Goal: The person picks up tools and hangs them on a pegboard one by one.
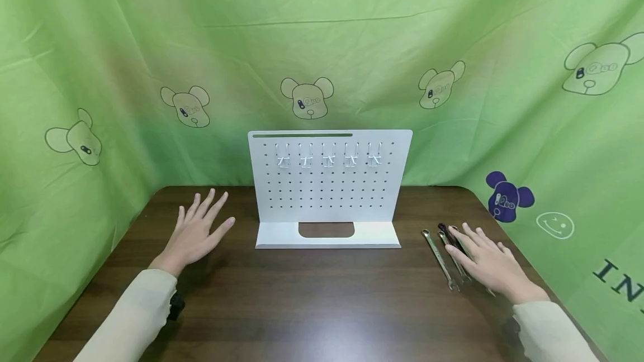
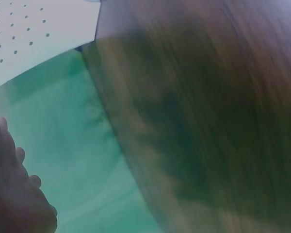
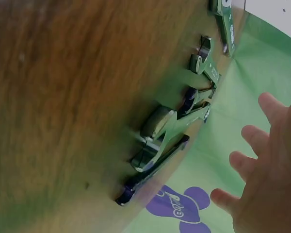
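My left hand point(image 1: 195, 234) is spread over the left part of the table, palm down and holding nothing. On the right, my right hand point(image 1: 489, 260) reaches with fingers apart above a group of several wrenches, covering part of them in the head view. A silver combination wrench point(image 1: 439, 257) lies left of that hand, with another wrench point(image 1: 454, 255) beside it. From the right wrist view, the wrenches point(image 3: 157, 127) lie side by side on the wood, apart from the right fingers point(image 3: 256, 140).
A white pegboard stand point(image 1: 327, 183) stands at the back middle of the brown table point(image 1: 312, 295). Several clear hooks point(image 1: 329, 160) hang in a row near its top. Green cloth point(image 1: 352, 4) with bear drawings encloses the table.
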A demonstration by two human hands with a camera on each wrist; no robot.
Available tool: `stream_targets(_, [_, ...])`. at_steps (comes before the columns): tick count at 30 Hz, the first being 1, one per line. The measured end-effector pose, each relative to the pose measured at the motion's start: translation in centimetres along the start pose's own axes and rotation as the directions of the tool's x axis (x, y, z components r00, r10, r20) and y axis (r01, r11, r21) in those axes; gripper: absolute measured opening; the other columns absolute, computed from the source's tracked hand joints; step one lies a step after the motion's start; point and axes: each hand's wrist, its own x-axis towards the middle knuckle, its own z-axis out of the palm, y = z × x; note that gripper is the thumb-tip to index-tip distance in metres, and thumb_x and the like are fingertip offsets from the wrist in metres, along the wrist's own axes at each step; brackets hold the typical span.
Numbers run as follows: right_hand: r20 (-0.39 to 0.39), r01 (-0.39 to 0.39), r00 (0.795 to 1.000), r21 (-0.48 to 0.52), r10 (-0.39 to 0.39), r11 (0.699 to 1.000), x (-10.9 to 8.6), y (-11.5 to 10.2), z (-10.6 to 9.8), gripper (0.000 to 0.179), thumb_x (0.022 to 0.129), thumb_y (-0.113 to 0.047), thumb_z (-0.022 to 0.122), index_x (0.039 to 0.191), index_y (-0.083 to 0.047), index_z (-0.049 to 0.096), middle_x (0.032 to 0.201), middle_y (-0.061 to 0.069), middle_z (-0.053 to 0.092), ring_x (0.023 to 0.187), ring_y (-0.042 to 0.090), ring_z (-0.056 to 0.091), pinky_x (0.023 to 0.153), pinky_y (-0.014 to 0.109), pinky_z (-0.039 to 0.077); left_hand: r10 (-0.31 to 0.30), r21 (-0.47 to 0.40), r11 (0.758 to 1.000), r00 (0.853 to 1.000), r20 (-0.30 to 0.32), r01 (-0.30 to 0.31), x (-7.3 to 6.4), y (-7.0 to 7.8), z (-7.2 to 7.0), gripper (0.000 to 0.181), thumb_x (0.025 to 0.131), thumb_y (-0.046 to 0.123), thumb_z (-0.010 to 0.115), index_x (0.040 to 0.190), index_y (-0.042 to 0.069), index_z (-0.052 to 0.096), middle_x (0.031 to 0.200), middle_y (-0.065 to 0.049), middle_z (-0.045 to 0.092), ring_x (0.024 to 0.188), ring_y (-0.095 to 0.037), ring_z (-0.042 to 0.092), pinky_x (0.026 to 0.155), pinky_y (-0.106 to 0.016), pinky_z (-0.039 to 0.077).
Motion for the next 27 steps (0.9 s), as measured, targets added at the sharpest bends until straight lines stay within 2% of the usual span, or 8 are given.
stream_targets(7, [0.000, 0.002, 1.000, 0.029, -0.002, 1.000, -0.1, -0.1, 0.3, 0.066, 0.105, -0.055, 0.039, 0.157, -0.015, 0.033, 0.157, 0.026, 0.029, 0.140, 0.053, 0.026, 0.096, 0.078, 0.023, -0.028, -0.130, 0.991, 1.000, 0.010, 0.030, 1.0, 0.6, 0.7, 0.070, 0.103, 0.062, 0.034, 0.162, 0.032, 0.009, 0.167, -0.007, 0.003, 0.150, -0.038, -0.005, 0.111, -0.071, -0.007])
stream_targets(12, [0.015, -0.002, 1.000, 0.090, 0.000, 0.996, -0.1, -0.3, 0.3, 0.065, 0.106, -0.052, 0.039, 0.156, -0.011, 0.035, 0.157, 0.027, 0.029, 0.140, 0.054, 0.025, 0.094, 0.080, 0.024, -0.050, -0.269, 0.962, 0.999, 0.012, 0.051, 2.2, 1.5, 0.9, 0.071, 0.105, 0.060, 0.032, 0.162, 0.027, 0.007, 0.167, -0.009, 0.002, 0.150, -0.038, -0.005, 0.112, -0.070, -0.006])
stream_targets(16, [0.018, 0.010, 1.000, 0.133, -0.013, 0.991, 0.0, -0.5, 0.3, 0.062, 0.106, -0.049, 0.041, 0.151, -0.005, 0.042, 0.154, 0.029, 0.032, 0.138, 0.056, 0.028, 0.093, 0.080, 0.026, -0.070, -0.382, 0.921, 0.997, 0.037, 0.079, 3.5, 2.6, 0.5, 0.073, 0.105, 0.061, 0.027, 0.162, 0.025, 0.001, 0.167, -0.009, 0.000, 0.150, -0.038, -0.006, 0.113, -0.069, -0.005])
stream_targets(20, [0.015, 0.021, 1.000, 0.153, -0.024, 0.988, 0.0, -0.6, 0.4, 0.059, 0.107, -0.046, 0.041, 0.147, -0.003, 0.047, 0.153, 0.029, 0.035, 0.136, 0.058, 0.030, 0.091, 0.082, 0.026, -0.087, -0.481, 0.870, 0.994, 0.062, 0.106, 4.7, 3.8, -0.2, 0.072, 0.103, 0.063, 0.024, 0.161, 0.029, -0.003, 0.167, -0.004, -0.002, 0.151, -0.035, -0.006, 0.113, -0.070, 0.001])
stream_targets(24, [0.001, 0.036, 0.999, 0.171, -0.037, 0.985, 0.0, -0.7, 0.4, 0.056, 0.107, -0.043, 0.041, 0.145, -0.002, 0.049, 0.151, 0.029, 0.037, 0.135, 0.058, 0.031, 0.091, 0.082, 0.027, -0.094, -0.565, 0.818, 0.994, 0.046, 0.104, 6.0, 4.6, -0.7, 0.071, 0.104, 0.061, 0.025, 0.161, 0.029, -0.004, 0.167, -0.004, 0.000, 0.151, -0.033, -0.001, 0.116, -0.066, 0.006])
stream_targets(27, [-0.019, 0.060, 0.998, 0.178, -0.057, 0.982, 0.1, -0.8, 0.4, 0.053, 0.107, -0.040, 0.044, 0.143, -0.001, 0.051, 0.149, 0.030, 0.040, 0.132, 0.056, 0.035, 0.091, 0.080, 0.029, -0.109, -0.633, 0.768, 0.994, 0.026, 0.101, 6.9, 5.0, -1.0, 0.071, 0.105, 0.059, 0.026, 0.161, 0.028, -0.003, 0.167, -0.008, 0.006, 0.151, -0.032, 0.006, 0.118, -0.061, 0.009])
